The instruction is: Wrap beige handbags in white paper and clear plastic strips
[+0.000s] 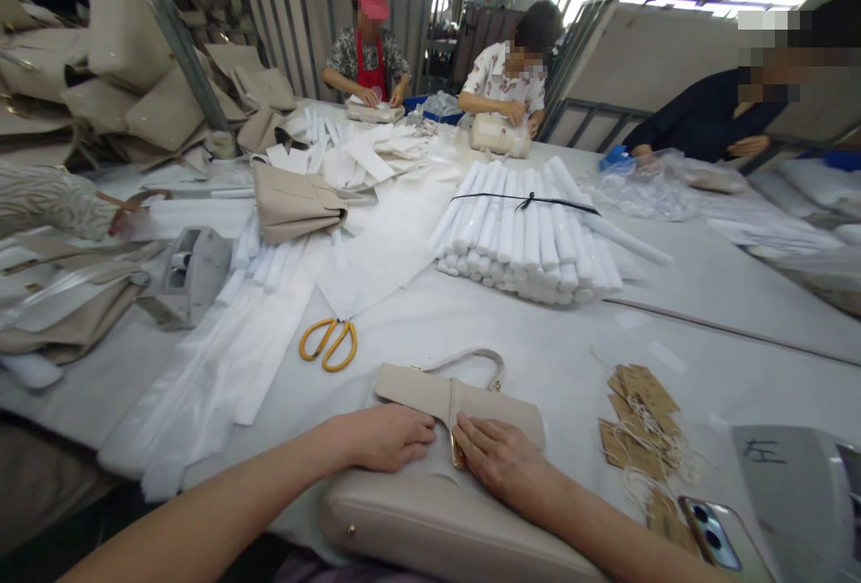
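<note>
A beige handbag (pixel 396 507) lies on its side at the table's near edge, its base toward me and its flap (pixel 494 404) on the far side. The thin handle (pixel 464 355) arches beyond the flap. My left hand (pixel 394 436) is closed at the flap's left edge, fingers bent in against the bag. Over the right part of the flap, my right hand (pixel 504 465) grips it beside a gold clasp (pixel 457 451); its thumb is hidden. Some white lining or paper shows between the hands.
Yellow-handled scissors (pixel 329 345) lie beyond the bag. Farther back is a tied bundle of white rolls (pixel 525 229). Brown tags (pixel 642 413), a phone (pixel 719 534) and a grey tape dispenser (pixel 188 276) are around. Several co-workers (pixel 504 85) handle bags across the table.
</note>
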Demonstrator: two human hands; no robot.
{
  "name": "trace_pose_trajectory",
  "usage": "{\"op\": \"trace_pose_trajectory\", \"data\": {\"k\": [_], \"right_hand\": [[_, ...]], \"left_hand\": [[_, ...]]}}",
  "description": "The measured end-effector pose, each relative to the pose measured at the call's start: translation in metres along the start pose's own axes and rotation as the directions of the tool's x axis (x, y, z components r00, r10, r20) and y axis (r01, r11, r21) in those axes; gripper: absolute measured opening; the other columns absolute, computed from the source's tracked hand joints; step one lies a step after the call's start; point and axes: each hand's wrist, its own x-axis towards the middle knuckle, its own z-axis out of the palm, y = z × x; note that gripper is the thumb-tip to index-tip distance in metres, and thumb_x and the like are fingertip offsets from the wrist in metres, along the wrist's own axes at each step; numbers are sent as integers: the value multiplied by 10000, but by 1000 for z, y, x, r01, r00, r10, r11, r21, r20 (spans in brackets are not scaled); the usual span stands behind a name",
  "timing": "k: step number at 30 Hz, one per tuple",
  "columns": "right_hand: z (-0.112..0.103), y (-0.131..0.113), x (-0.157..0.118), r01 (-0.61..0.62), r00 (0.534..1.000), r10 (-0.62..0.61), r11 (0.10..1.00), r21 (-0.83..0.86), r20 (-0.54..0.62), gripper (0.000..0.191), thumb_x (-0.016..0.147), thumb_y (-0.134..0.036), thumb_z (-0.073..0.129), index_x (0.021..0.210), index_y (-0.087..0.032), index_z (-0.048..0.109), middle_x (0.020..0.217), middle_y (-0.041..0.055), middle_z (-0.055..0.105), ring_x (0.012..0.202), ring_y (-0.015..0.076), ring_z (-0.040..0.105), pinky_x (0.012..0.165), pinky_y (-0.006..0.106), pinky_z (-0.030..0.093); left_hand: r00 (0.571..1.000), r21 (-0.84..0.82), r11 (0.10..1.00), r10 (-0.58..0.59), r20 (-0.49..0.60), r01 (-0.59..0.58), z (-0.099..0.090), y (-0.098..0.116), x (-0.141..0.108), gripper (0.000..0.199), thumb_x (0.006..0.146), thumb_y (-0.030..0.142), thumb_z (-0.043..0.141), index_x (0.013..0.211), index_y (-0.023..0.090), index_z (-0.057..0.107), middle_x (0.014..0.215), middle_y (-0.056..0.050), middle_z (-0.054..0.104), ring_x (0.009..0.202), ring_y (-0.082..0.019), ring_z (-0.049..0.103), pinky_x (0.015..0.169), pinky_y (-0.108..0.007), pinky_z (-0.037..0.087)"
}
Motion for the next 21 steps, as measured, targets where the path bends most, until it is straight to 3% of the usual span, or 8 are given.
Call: {"op": "trace_pose_trajectory", "data": {"k": [6,11,12,13,16,17,18,21], "right_hand": [[-5,-7,7,-64,989,58,997,42,134,365,869,-100,461,1216,-108,574,1225,192,609,1070,264,605,893,417,515],[-12,1,-2,-231,973,227,923,309,48,287,867,-183,449,1066,-222,652,1127,84,675,1016,215,627,907,377,498],[-13,5,-12,-336,928,371,874,351,-33,283,883,-222,429,1049,-233,658,1088,76,689,1001,218,633,900,381,498],[-13,9,-23,-474,825,554,787,394,-113,287,898,-270,410,1026,-241,665,1038,72,702,978,226,639,891,391,498],[-4,17,-65,-756,320,940,329,566,-120,360,883,-432,387,941,-229,680,862,84,712,833,263,658,798,432,518],[1,17,-78,-768,230,972,214,604,-51,393,869,-474,382,903,-222,681,798,84,707,765,266,657,738,429,527],[7,17,-88,-763,203,979,146,630,19,422,856,-510,379,858,-215,681,740,80,699,706,265,652,677,416,530],[22,10,-104,-715,286,952,137,686,108,506,854,-580,339,718,-210,657,625,69,676,595,251,635,541,365,511]], "left_hand": [[929,-36,956,-290,-228,290,4,25,23,239,874,310,451,889,198,662,882,-67,704,845,-222,628,743,-302,451],[936,-211,922,-345,-62,326,24,23,50,146,760,259,579,817,185,691,800,-32,715,742,-180,619,658,-252,444],[929,-198,916,-366,-55,349,27,22,52,149,743,247,584,814,179,696,786,-39,713,734,-184,619,648,-257,443],[922,-182,912,-384,-58,368,29,21,54,159,732,235,580,814,172,700,781,-49,712,733,-191,621,645,-263,443],[901,-146,897,-429,-66,417,32,23,57,196,705,200,548,813,156,706,775,-77,709,716,-198,618,638,-276,433],[895,-139,892,-442,-65,431,32,24,58,198,700,198,540,798,151,706,757,-81,705,693,-196,613,627,-277,425],[889,-135,886,-454,-64,443,33,26,58,196,698,203,537,782,146,704,739,-83,701,676,-194,608,617,-277,417],[874,-137,873,-480,-70,468,36,28,59,183,700,233,540,737,135,691,711,-84,687,665,-189,595,601,-274,389]]}}
